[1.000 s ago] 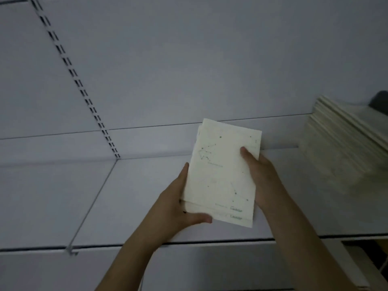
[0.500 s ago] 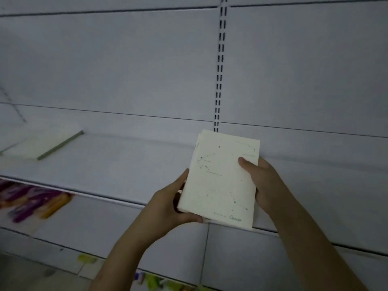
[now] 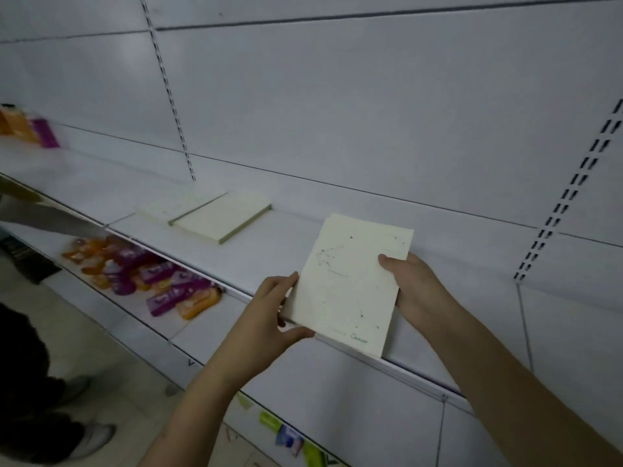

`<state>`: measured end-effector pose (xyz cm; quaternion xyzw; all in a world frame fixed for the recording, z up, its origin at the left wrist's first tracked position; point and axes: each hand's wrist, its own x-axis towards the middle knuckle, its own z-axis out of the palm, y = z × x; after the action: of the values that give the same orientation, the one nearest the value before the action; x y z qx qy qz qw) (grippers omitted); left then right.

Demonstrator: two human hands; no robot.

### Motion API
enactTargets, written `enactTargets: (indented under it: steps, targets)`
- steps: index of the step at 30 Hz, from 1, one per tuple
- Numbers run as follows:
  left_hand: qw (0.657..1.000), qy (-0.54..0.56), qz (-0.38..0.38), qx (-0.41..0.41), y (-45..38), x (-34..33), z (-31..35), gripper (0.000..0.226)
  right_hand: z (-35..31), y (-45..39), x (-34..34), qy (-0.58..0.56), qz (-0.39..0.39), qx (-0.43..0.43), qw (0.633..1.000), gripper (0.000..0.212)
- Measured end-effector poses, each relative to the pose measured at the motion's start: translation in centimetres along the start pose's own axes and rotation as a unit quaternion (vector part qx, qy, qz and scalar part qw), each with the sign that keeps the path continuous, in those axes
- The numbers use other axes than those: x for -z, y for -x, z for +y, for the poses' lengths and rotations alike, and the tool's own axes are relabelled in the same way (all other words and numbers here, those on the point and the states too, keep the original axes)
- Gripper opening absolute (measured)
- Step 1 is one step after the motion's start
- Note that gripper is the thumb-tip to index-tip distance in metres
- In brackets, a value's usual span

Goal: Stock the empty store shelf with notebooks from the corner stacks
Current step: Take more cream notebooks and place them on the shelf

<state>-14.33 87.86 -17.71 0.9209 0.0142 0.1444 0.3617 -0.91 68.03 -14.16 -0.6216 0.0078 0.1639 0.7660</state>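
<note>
Both hands clamped the notebooks [image 3: 347, 284], my left hand [image 3: 269, 315] pinching the near-left corner, my right hand [image 3: 413, 288] gripping the right edge, the bundle tilted above the shelf [image 3: 293, 251] lip. Laid notebooks [image 3: 220, 215] sat well off to my left, further back. My bundle's long axis ran away from me, so my left hand was nearer that spot.

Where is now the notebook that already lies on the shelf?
In the head view the flat notebook lies on the white shelf, left of and behind the held notebooks, near the back panel.
</note>
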Motion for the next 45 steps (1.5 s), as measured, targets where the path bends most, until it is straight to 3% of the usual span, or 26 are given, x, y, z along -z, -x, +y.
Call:
enactTargets:
  steps: [11,14,17,23,27,36,39,45]
  targets:
    - [0.999,-0.037,-0.016,0.018,-11.5,6.5,-10.8,0.062,-0.3,-13.9,-10.0,0.180,-0.063,0.019,0.982,0.020]
    - [0.977,-0.200,-0.073,0.009,-14.1,7.4,-14.0,0.082,0.6,-16.8,-11.0,0.388,0.012,0.071,0.919,0.021]
    - [0.968,-0.237,-0.071,-0.024,-15.4,7.6,-16.3,0.092,2.8,-18.4,-10.9,0.478,0.031,0.115,0.870,0.025]
    - [0.962,-0.246,-0.042,-0.114,-16.5,7.7,-18.8,0.075,2.1,-18.2,-12.4,0.392,0.037,0.020,0.919,0.022]
    - [0.958,-0.234,-0.050,-0.156,-17.4,8.4,-20.4,0.073,2.3,-18.1,-13.6,0.318,0.097,0.025,0.943,0.027]
    - [0.969,-0.159,-0.054,-0.183,-18.2,8.7,-22.1,0.072,4.5,-17.5,-16.3,0.285,0.198,0.083,0.934,0.022]
    - [0.966,-0.172,-0.043,-0.188,-18.1,8.6,-22.5,0.070,5.4,-17.2,-17.0,0.312,0.225,0.125,0.915,0.022]
    - [0.963,-0.183,-0.030,-0.195,-17.9,8.6,-22.8,0.072,6.0,-17.2,-17.2,0.361,0.206,0.166,0.894,0.021]
